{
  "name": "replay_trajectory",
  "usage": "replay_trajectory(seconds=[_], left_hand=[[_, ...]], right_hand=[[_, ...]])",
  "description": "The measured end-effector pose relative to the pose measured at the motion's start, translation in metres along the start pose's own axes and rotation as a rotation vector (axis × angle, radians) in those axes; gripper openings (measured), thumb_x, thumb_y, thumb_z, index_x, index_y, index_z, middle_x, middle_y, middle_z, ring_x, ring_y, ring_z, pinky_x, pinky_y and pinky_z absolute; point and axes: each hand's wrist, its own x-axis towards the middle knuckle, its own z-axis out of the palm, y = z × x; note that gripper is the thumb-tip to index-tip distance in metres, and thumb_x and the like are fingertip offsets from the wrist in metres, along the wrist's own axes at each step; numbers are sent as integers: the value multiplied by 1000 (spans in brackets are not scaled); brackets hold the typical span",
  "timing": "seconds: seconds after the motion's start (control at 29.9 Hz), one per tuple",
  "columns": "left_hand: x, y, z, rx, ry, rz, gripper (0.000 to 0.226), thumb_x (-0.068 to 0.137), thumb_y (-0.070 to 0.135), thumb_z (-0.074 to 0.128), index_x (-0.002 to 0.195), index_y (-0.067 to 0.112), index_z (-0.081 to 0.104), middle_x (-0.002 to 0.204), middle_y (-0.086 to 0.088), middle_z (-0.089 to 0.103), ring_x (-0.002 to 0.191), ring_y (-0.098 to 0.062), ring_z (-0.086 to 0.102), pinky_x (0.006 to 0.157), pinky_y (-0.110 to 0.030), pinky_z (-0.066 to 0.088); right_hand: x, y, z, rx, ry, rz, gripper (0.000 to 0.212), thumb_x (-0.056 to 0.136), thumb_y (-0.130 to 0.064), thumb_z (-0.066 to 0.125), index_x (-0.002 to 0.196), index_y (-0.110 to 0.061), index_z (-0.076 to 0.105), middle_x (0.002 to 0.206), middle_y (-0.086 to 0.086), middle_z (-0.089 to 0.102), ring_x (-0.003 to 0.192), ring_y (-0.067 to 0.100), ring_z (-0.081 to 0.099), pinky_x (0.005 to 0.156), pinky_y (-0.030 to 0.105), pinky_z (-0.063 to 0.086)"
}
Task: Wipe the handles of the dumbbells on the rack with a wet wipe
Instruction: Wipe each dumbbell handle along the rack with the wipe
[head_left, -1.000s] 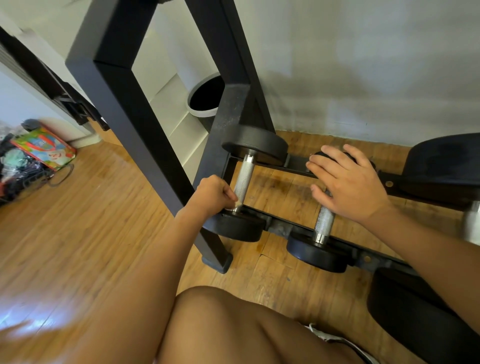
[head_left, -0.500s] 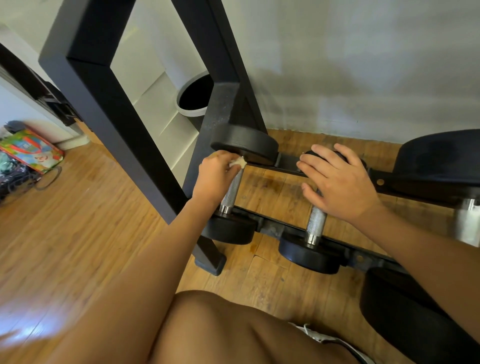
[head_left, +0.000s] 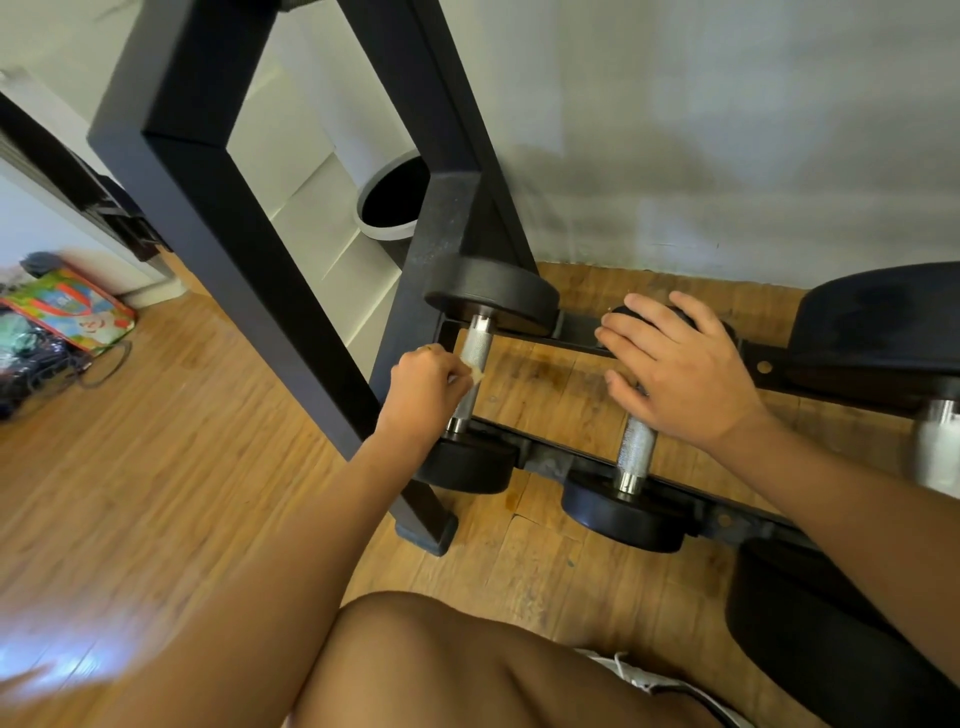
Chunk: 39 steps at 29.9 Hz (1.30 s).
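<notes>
1. At the rack's (head_left: 550, 458) left end, low over the floor (head_left: 156, 467), your left hand (head_left: 423, 387) is working the first handle (head_left: 478, 343). Its fingers (head_left: 453, 378) are curling round the wipe (head_left: 477, 372) and pressing it against the middle of the knurled bar.
2. Your right hand (head_left: 680, 374) is resting over the far end of the second handle (head_left: 638, 452), fingers spread and relaxed, gripping nothing. I judge it is bracing that dumbbell or your balance.
3. The wipe is showing only as a small pale corner beside your knuckles, touching the first handle.
4. As I judge it, you are working mid-wipe on the first handle, so the task is looking early. I cannot tell whether that bar's ends are done.
5. Left to do: the second handle, lying just beside, and a third handle (head_left: 937, 452), blurring at the right edge, are waiting with no wipe on them.
</notes>
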Motion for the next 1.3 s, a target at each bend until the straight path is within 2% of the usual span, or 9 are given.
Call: replay_trajectory(seconds=[0.17,0.33,0.43,0.7,0.8,0.9,1.07,1.2,1.3], left_hand=[[31,11,-3,-8,84,36,8,94,17,73,99,14,77,98,8,57,94,-13,57,96,-46,52],[32,3,-11,43,-18,173,5,92,15,74,93,11,77,101,-2,67,93,-17,63,87,-41,56],[12,-6,-17,110,-137,271,7,92,15,74,95,9,78,102,-2,67,91,-15,64,80,-26,50],[6,-2,-24,288,-416,230,18,94,19,72,109,8,76,118,-7,68,102,-17,65,84,-21,46],[4,2,-31,408,-330,466,21,89,11,78,108,5,75,112,-14,69,101,-28,69,81,-30,56],[8,-4,-33,498,-205,606,51,72,-1,87,120,4,70,110,-17,66,98,-33,67,75,-40,60],[28,2,-34,714,-188,796,68,64,-5,88,128,4,68,129,-16,64,120,-31,50,75,-34,61],[45,11,-29,815,-245,870,61,61,-5,90,119,3,75,125,-13,72,118,-32,67,88,-36,60],[49,9,-25,863,-255,880,61,67,-1,89,125,8,73,133,-9,68,129,-27,62,104,-34,50]], right_hand=[[0,0,-1,-1,-9,1,45,99,-40,47,131,-13,63,136,4,61,137,25,47,116,49,28],[0,0,-2,3,-21,6,46,99,-40,46,131,-12,64,137,4,61,138,26,45,116,49,29],[0,0,-1,4,-17,11,46,100,-40,44,131,-12,64,137,4,61,138,25,46,116,49,28],[0,-1,-3,30,3,18,44,99,-38,46,129,-12,66,135,4,63,137,25,47,115,49,29],[-1,0,-2,33,8,14,44,100,-38,46,130,-12,66,135,3,63,138,25,46,116,49,30],[-1,0,-1,25,1,12,45,100,-38,45,130,-12,65,136,4,62,138,25,46,116,49,29],[-1,0,0,22,-1,15,45,100,-38,45,131,-13,65,136,3,62,138,25,46,116,50,30],[-1,1,1,17,22,12,44,100,-38,45,130,-13,66,135,4,63,137,25,48,115,49,31],[-1,0,1,27,35,8,43,100,-37,45,129,-13,66,134,4,64,136,25,49,115,49,31]])
